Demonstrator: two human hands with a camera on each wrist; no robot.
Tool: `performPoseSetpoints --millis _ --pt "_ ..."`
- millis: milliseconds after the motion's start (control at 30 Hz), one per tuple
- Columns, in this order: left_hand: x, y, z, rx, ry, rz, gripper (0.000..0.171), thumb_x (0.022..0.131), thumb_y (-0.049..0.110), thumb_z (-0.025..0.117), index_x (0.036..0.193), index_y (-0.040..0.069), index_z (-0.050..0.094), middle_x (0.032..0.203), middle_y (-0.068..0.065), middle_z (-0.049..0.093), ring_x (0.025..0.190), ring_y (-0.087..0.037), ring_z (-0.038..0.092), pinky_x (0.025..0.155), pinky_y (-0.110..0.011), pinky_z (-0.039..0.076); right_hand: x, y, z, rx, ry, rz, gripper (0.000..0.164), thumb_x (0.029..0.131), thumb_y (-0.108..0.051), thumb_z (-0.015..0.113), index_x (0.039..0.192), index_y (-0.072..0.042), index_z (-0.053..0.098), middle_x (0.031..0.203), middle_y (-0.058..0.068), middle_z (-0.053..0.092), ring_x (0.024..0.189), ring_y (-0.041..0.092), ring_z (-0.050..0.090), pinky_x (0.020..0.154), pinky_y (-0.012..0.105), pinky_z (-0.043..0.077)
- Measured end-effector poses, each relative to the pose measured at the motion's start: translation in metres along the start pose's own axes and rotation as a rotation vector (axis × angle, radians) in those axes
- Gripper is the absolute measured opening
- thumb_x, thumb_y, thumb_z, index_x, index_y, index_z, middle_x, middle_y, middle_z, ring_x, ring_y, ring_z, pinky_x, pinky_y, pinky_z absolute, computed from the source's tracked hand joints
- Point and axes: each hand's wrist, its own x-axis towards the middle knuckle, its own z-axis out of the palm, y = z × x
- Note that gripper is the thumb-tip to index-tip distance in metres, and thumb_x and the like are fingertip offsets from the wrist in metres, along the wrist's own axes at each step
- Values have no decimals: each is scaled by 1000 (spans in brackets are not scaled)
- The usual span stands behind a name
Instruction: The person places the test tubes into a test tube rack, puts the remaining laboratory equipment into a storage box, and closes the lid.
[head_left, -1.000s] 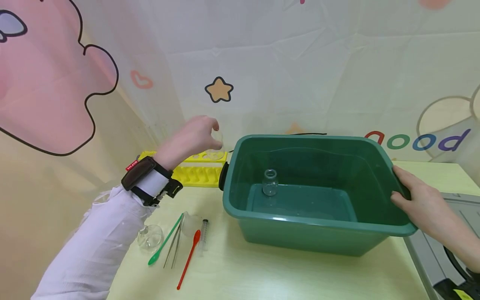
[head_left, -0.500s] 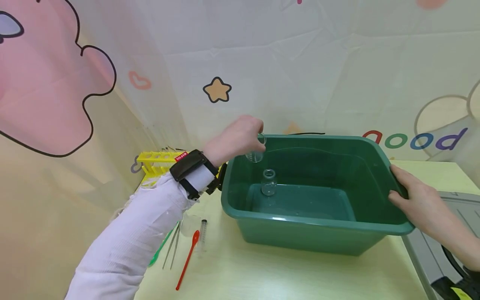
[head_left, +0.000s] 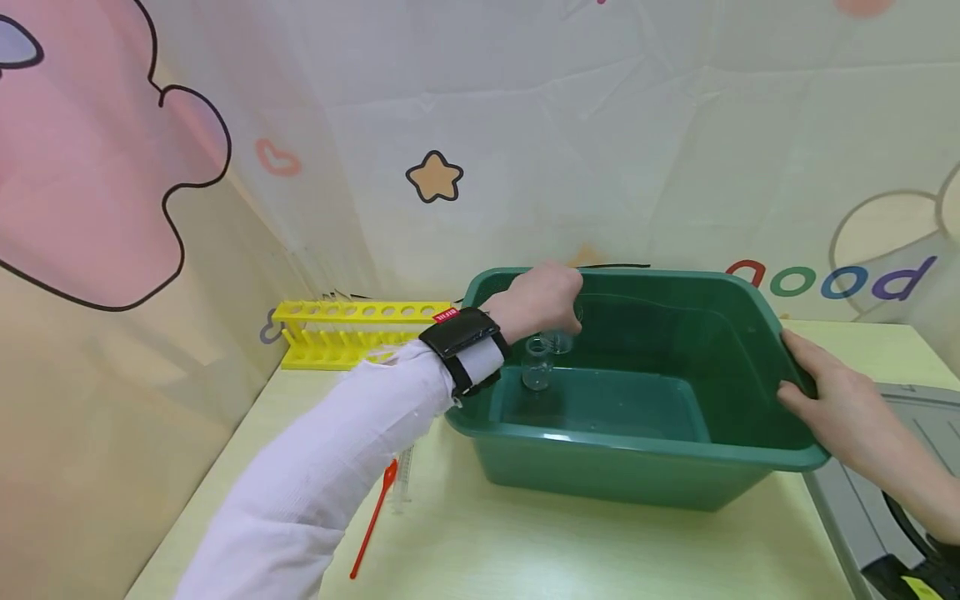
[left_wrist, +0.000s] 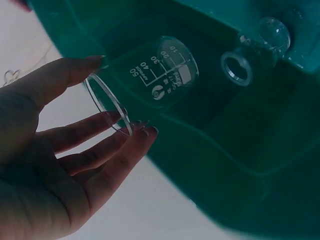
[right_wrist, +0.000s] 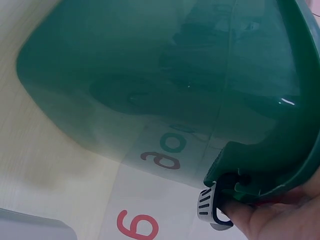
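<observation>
"Hands first: what has each got?"

"Left hand (head_left: 543, 296) pinches a glass beaker (left_wrist: 167, 75) by its rim, thumb on one side and fingertips opposite, spread just as wide as the mouth. Right hand (head_left: 843, 408) is curled over the right end rim of the green tub (head_left: 600, 479)."

"Biggest thing next, then. How would the tub handle?"

"Stiff plastic, I'd judge, and light for its bulk; the thick rim at the end is a sensible hold. Next down, a yellow rack (head_left: 367, 312) stands on the table just left of it."

"And the beaker?"

"Inside the tub, toward the left, base away from the palm. I can't tell whether it touches the floor. Thin glass, by its look: light, rigid, breakable, probably slippery if wet. Holding lower around the wall would be surer than the rim."

"Anything smaller near it?"

"One clear glass bottle (head_left: 537, 371), upright on the tub floor, near the beaker but apart. It seems thicker-walled and sturdier; I'd take it by the neck, without knocking the two together."
</observation>
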Motion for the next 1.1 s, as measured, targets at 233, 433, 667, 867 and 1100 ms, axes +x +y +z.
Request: performPoseSetpoints --millis 233,433,667,867,1100 --pt "18 9 16 56 -51 -9 17 81 18 65 74 10 53 67 1 37 56 -11 37 47 -24 30 -1 -1 -1 10 -1 0 64 90 3 45 139 9 5 126 42 25 95 61 39 67 64 36" --pt "27 13 30 71 -86 -3 14 81 19 66 76 11 56 67 2 42 58 -11 41 49 -25 33 -2 -1 -1 3 2 2 64 90 3 45 139 9 4 127 42 23 96 62 38 68 64 35" --pt "32 15 44 97 -106 24 16 80 22 70 88 12 62 80 2 55 68 -12 52 57 -27 43 -2 -1 0 3 5 -3 63 89 3 45 139 9 6 127 42 25 96 60 39 69 64 35" --pt "39 14 53 99 -119 19 17 78 19 71 90 12 61 82 2 54 68 -13 51 56 -27 42 -2 -1 -1 9 -3 -3 63 90 2 44 139 8 5 127 42 24 96 60 39 69 65 35" --pt "44 16 61 148 -119 47 11 79 13 68 87 11 60 80 0 51 63 -13 46 52 -27 37 -2 -1 -2 4 4 -5 63 90 3 45 139 8 6 127 41 25 97 59 39 70 65 35"
